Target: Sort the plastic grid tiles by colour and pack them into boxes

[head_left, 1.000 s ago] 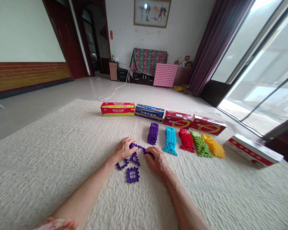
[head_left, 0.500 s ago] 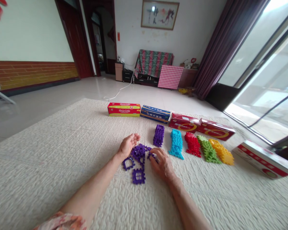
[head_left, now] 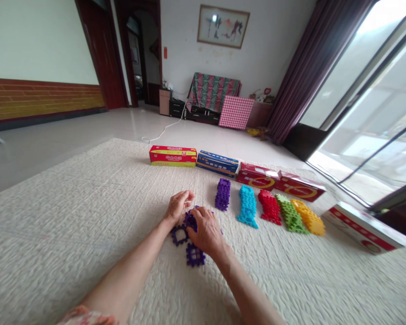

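Note:
Interlocking purple plastic building pieces lie in a loose pile [head_left: 190, 220] on the cream quilted mat [head_left: 88, 216]. My right hand [head_left: 207, 229] spreads over this pile from above, thumb apart from the fingers, hiding much of it. At the pile's upper left is my left hand [head_left: 178, 206], palm turned inward, fingers loosely bent with nothing seen in them. A purple frame piece [head_left: 179, 235] with an open middle rests below the left hand. Nearer to me lies a purple window-shaped piece [head_left: 195, 255], partly under the right hand's shadow.
Beyond my right hand are rows of purple pieces [head_left: 222, 194], blue pieces [head_left: 247, 206], red pieces [head_left: 269, 207], green pieces [head_left: 291, 214] and yellow pieces [head_left: 307, 217]. Behind them stand a red-yellow box [head_left: 173, 156], a blue box [head_left: 217, 163] and two dark red boxes [head_left: 257, 176]. A white-red box [head_left: 365, 228] sits at right.
My right hand has moved left from the pile's right side to over its middle, covering pieces that showed before. My left hand stays nearly in place, its fingers slightly more bent.

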Available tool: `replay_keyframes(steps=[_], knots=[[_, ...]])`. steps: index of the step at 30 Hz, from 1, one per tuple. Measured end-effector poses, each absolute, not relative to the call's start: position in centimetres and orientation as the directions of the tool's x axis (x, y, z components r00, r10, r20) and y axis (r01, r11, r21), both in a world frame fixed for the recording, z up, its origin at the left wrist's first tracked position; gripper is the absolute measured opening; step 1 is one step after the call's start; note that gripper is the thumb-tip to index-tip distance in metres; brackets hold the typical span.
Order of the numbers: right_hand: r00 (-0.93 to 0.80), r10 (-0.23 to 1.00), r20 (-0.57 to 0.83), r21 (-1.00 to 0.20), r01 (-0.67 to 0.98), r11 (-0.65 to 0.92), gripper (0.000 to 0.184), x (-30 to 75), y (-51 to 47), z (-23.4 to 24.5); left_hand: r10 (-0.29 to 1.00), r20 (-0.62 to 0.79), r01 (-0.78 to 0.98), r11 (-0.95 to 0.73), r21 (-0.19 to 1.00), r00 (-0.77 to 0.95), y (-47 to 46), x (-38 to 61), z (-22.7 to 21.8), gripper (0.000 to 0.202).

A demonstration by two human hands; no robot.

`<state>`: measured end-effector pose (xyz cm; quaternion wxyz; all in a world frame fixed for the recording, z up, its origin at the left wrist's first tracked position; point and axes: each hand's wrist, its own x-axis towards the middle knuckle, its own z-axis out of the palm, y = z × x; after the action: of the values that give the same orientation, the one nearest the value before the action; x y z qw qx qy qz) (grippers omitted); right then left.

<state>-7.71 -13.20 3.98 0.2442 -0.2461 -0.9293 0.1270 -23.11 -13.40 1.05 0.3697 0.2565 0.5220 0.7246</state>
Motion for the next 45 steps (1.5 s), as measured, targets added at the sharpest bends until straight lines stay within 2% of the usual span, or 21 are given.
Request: replay_keyframes(steps=[3, 8, 12, 14, 26, 31, 34, 37, 45], knots=[[-0.750, 0.509, 0.423, -0.415, 0.339, 0.844, 0.039, -7.7, -13.3, 4.0, 0.806, -0.018, -0.277, -0.182, 0.943, -0.592, -13.3, -23.1, 1.0, 0.043], [-0.685, 0.458, 0.566, -0.481, 0.177, 0.859, 0.043, -6.8, -11.8, 4.4, 0.802, -0.012, -0.271, -0.187, 0.944, -0.597, -13.4, -22.9, 1.3, 0.041], [-0.469, 0.539, 0.700, -0.433, 0.323, 0.842, 0.043, -5.1, -8.5, 3.5, 0.808, -0.001, -0.246, -0.179, 0.953, -0.589, -13.5, -22.8, 1.3, 0.040], [-0.439, 0.546, 0.714, -0.398, 0.387, 0.832, 0.045, -4.2, -6.9, 2.7, 0.812, 0.003, -0.244, -0.179, 0.953, -0.584, -13.6, -22.8, 1.3, 0.039], [-0.509, 0.558, 0.655, -0.363, 0.435, 0.824, 0.053, -3.2, -5.1, 1.0, 0.807, 0.015, -0.235, -0.190, 0.953, -0.591, -13.7, -22.8, 1.5, 0.034], [-0.481, 0.545, 0.687, -0.381, 0.400, 0.833, 0.044, -3.6, -6.1, 1.6, 0.803, 0.008, -0.262, -0.204, 0.943, -0.596, -13.5, -22.9, 1.4, 0.037], [-0.568, 0.515, 0.642, -0.426, 0.294, 0.855, 0.035, -4.2, -7.8, 2.2, 0.797, -0.003, -0.269, -0.200, 0.942, -0.603, -13.4, -22.9, 1.4, 0.036], [-0.704, 0.430, 0.565, -0.427, 0.197, 0.883, 0.036, -4.8, -9.3, 2.7, 0.795, 0.002, -0.261, -0.202, 0.944, -0.607, -13.4, -22.8, 1.5, 0.034], [-0.794, 0.385, 0.470, -0.384, 0.209, 0.899, 0.038, -5.5, -10.0, 2.5, 0.793, 0.011, -0.237, -0.195, 0.952, -0.609, -13.6, -22.5, 1.8, 0.033]])
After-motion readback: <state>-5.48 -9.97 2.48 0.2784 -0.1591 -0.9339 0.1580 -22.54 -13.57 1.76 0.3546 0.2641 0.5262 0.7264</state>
